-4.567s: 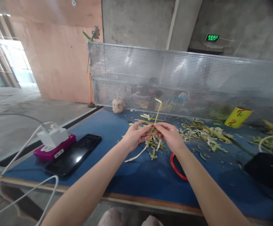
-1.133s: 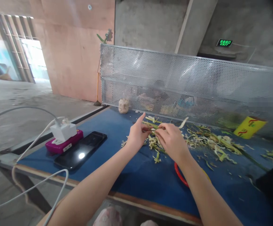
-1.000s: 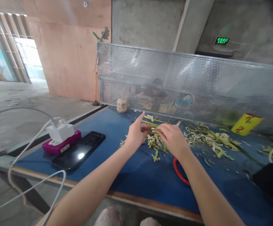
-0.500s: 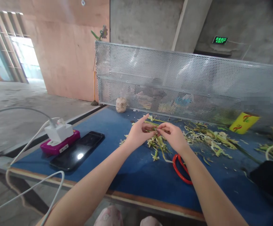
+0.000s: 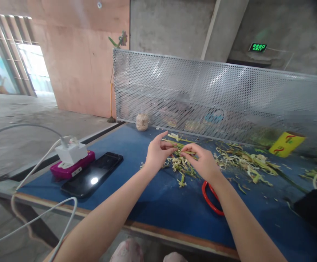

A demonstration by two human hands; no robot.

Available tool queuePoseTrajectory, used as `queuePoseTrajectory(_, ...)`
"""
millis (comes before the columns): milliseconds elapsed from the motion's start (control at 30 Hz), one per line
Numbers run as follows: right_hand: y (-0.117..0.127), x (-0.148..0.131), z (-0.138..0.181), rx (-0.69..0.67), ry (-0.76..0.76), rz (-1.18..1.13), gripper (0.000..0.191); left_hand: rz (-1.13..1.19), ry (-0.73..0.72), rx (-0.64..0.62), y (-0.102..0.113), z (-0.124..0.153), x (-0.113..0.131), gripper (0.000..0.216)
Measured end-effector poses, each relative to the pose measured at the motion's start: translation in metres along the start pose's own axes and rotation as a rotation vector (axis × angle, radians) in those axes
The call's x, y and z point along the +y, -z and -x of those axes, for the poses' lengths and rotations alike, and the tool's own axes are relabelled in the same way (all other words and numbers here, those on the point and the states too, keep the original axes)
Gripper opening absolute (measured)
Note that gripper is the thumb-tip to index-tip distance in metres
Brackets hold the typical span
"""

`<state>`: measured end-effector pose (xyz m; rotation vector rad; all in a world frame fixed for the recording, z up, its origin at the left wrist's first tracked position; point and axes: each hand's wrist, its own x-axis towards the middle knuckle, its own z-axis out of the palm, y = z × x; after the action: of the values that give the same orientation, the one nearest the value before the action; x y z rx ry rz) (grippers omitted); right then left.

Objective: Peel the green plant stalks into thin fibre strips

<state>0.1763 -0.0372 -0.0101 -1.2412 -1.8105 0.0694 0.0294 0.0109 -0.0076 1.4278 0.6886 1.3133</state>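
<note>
My left hand (image 5: 158, 151) pinches a thin green stalk between thumb and fingers, with the index finger stretched out. Close beside it, my right hand (image 5: 200, 158) has thumb and forefinger pressed together at the same stalks; its exact hold is partly hidden. Several slender green stalks (image 5: 185, 146) show behind and between the fingers. Below the hands lies a small heap of pale green plant scraps (image 5: 182, 167). A red looped handle (image 5: 207, 198), like that of scissors, rests by my right wrist, its other end hidden under the forearm.
More peelings (image 5: 251, 162) spread to the right, near a yellow roll (image 5: 287, 144). On the left are a black phone (image 5: 92, 174), a magenta power strip (image 5: 86, 162) with a white adapter (image 5: 72, 153), and loose cables. A perforated metal panel (image 5: 158, 80) borders the blue table's (image 5: 158, 207) far edge.
My fingertips, touching before, are now slightly apart, the left hand having moved a little left. A thin strand that hung below my right fingers no longer shows there. The view has shifted slightly.
</note>
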Motion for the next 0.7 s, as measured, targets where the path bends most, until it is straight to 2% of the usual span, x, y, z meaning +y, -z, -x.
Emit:
queuePoseTrajectory(67, -0.0015, -0.0005, 0.0003, -0.05, 0.008, -0.027, 0.006, 0.026, 0.036, -0.013, -0.001, 0.0013, 0.0004, 0.073)
queuePoseTrajectory(267, 0.0031, -0.0025, -0.0002, -0.091, -0.037, -0.112, 0.005, 0.096, 0.108, -0.047, -0.0039, 0.0041, 0.0007, 0.074)
queuePoseTrajectory(400, 0.0051, -0.002, 0.0007, -0.195, 0.093, 0.07, 0.005, 0.111, 0.113, -0.017, -0.0036, 0.0044, -0.0012, 0.074)
queuePoseTrajectory(500, 0.004, -0.0025, 0.0012, -0.206, 0.135, 0.118, 0.005, 0.131, 0.117, -0.013, -0.0031, 0.0042, -0.0021, 0.072)
queuePoseTrajectory(567, 0.0033, -0.0032, 0.0008, -0.183, 0.089, 0.016, 0.006, 0.124, 0.112, -0.019, -0.0031, 0.004, -0.0022, 0.073)
queuePoseTrajectory(700, 0.0024, -0.0007, -0.0014, -0.066, -0.119, -0.29, 0.007, 0.131, 0.108, -0.084, -0.0033, 0.0041, -0.0018, 0.078)
